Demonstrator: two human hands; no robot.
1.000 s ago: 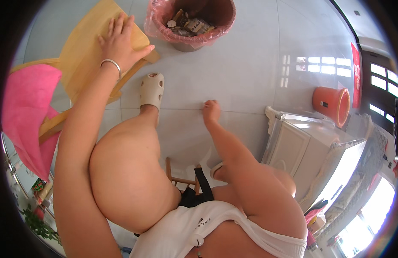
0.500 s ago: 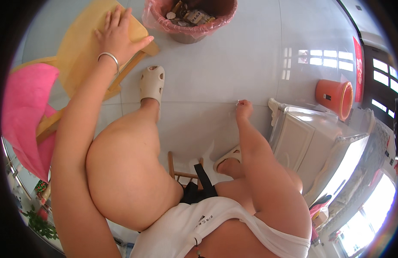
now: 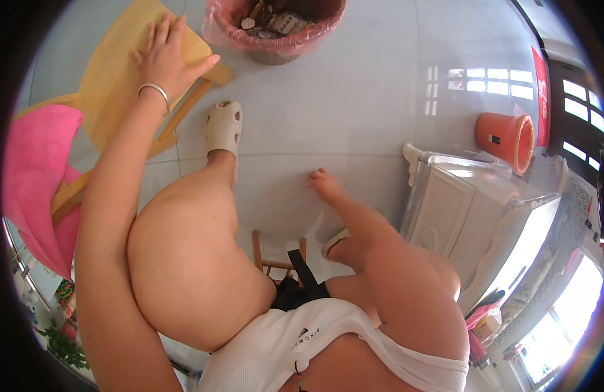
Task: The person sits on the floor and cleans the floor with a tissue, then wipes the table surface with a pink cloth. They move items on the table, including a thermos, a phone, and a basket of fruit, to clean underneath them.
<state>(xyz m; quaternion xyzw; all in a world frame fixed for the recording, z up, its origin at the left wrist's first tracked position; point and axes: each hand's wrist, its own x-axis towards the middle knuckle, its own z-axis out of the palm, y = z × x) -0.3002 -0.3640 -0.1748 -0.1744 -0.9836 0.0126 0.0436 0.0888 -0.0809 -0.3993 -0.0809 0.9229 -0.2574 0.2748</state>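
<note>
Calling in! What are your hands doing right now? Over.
Left hand flat on the wooden chair, fingers spread. Right hand loosely curled over the floor, holding nothing. Bin close behind the chair.

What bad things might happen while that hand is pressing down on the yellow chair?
The left hand presses flat on the seat of the yellow wooden chair; on the shiny tiled floor the chair might slide away under the weight. The bin with its pink bag stands right beside the chair, so a sliding chair could knock it. The right hand hangs free above the floor, holding nothing, so it gives no support in a slip.
</note>
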